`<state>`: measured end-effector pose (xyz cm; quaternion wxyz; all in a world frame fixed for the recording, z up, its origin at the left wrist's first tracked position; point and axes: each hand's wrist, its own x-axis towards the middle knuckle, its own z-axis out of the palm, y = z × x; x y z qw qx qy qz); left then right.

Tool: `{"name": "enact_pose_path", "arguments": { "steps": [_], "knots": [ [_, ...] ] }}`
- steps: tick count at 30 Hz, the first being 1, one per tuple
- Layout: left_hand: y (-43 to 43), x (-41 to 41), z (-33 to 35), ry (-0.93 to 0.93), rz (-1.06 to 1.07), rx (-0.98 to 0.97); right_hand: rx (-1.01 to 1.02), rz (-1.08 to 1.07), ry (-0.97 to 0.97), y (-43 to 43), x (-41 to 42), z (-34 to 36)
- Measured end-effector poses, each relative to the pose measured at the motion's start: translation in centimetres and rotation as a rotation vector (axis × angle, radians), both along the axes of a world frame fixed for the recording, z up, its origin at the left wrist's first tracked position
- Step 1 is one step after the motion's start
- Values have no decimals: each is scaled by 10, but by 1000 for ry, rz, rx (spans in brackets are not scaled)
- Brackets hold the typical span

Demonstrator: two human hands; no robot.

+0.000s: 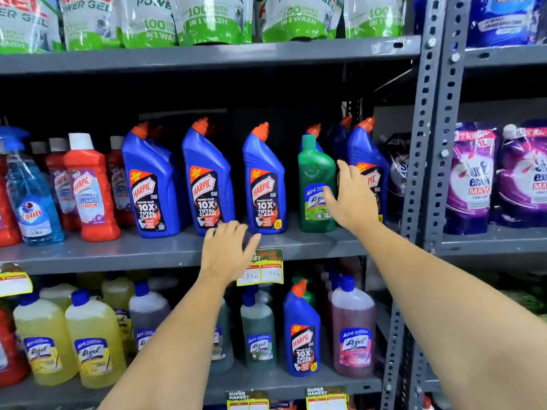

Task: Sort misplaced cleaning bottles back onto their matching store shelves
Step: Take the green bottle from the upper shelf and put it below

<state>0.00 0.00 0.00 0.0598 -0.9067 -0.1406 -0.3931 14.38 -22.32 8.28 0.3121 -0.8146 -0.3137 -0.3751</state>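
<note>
A green Lizol bottle (315,184) stands on the middle shelf (118,253) among blue Harpic bottles (207,182). My right hand (352,196) is spread open just right of the green bottle, its fingertips at the label, not closed around it. My left hand (226,250) hovers open over the shelf's front edge, below the Harpic row, holding nothing. On the lower shelf a single blue Harpic bottle (302,332) stands between green and pink Lizol bottles (353,335).
Red Harpic bathroom cleaners (90,187) and a blue Colin spray (31,196) fill the middle shelf's left. Yellow Lizol bottles (94,341) sit lower left. Detergent pouches (207,19) line the top shelf. A grey upright post (426,143) separates purple pouches (473,179) at right.
</note>
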Motion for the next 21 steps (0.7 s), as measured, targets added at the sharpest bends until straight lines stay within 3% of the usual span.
{"name": "enact_pose_path", "arguments": {
  "steps": [4, 13, 21],
  "knots": [
    [12, -1, -19, 74, 20, -49, 77, 35, 216, 12, 2, 5],
    [9, 1, -25, -46, -10, -48, 294, 109, 553, 39, 13, 10],
    [9, 2, -26, -57, 13, -2, 299, 97, 589, 39, 26, 14]
  ]
}}
